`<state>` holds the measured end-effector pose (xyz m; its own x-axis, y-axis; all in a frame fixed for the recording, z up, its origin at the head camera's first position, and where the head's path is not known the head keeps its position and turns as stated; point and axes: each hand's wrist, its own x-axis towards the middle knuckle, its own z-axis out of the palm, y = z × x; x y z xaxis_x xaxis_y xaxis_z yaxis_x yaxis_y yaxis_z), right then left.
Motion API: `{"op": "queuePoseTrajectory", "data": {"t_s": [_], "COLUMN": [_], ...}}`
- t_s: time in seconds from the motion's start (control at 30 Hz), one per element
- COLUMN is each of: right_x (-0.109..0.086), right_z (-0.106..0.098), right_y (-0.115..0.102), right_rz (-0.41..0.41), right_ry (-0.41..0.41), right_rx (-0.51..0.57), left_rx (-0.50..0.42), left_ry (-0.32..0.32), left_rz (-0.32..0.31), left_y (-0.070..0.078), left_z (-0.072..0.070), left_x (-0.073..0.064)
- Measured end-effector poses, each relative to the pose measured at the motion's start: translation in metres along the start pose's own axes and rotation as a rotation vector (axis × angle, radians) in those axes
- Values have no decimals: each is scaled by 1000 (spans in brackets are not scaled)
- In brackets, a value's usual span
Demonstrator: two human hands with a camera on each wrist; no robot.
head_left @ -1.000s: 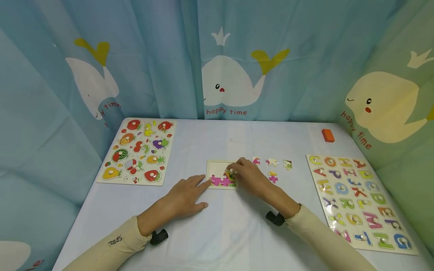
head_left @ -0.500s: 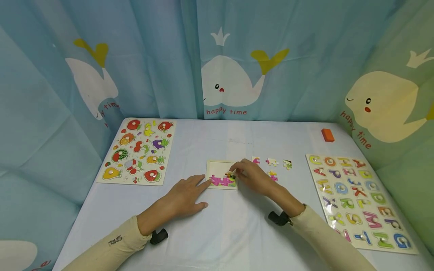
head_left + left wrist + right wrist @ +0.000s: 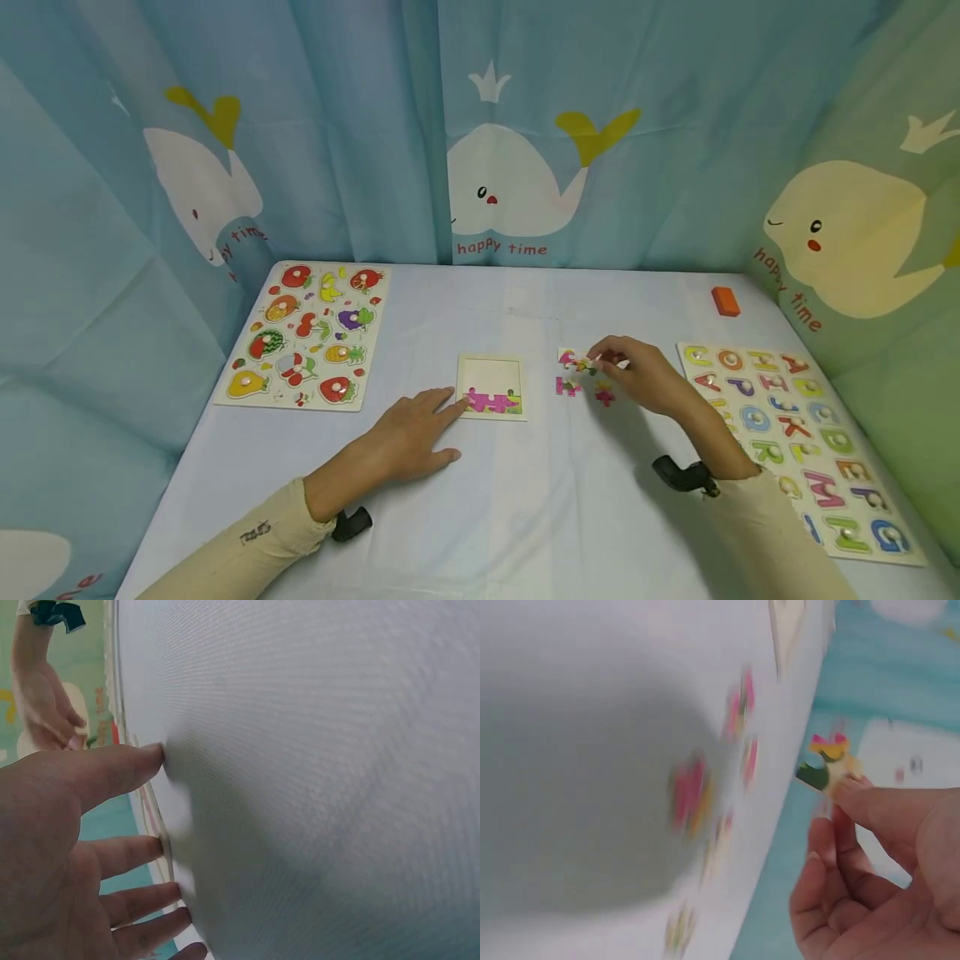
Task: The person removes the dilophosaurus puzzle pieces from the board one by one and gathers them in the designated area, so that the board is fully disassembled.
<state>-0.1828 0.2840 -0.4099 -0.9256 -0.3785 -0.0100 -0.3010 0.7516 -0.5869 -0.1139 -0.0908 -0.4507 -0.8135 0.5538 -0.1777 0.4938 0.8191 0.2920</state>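
My right hand [image 3: 641,375] pinches a jigsaw piece [image 3: 826,761], patterned green, yellow and pink, between thumb and fingers above the table. Below and around it lie loose jigsaw pieces, among them a pink and yellow one [image 3: 603,393] and a pink one [image 3: 567,386]; in the right wrist view they are blurred. The small square puzzle tray [image 3: 491,367] has joined pink and green pieces [image 3: 495,402] along its near side. My left hand [image 3: 411,435] rests on the table, fingers extended, with fingertips at the tray's left edge.
A fruit knob puzzle board [image 3: 303,337] lies at the left. An alphabet knob puzzle board [image 3: 810,450] lies at the right, partly under the right forearm in view. An orange block [image 3: 725,301] sits at the back right. Curtains [image 3: 360,133] enclose the table.
My right hand has left the tray and moved right, carrying the jigsaw piece over the loose ones. A pink piece it covered now shows. The left hand has stayed still.
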Motion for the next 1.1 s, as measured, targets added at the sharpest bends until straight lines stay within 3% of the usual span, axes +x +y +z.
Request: {"op": "queuePoseTrajectory", "data": {"t_s": [0.23,0.47,0.7,1.1], "right_x": [-23,-28,-26,-25], "right_z": [-38,-39,-26,-5], "right_y": [41,64,66,55], "right_rz": [61,65,119,121], "right_ry": [-79,-189,-153,-47], "right_rx": [-32,8,-85,-215], "left_rx": [8,-8,-11,-12], "left_ry": [-8,-8,-6,-4], "left_rz": [-6,-5,9,11], "left_y": [1,0,1,1], "left_z": [-1,-2,-2,-2], "left_x": [-1,-2,-2,-2]}}
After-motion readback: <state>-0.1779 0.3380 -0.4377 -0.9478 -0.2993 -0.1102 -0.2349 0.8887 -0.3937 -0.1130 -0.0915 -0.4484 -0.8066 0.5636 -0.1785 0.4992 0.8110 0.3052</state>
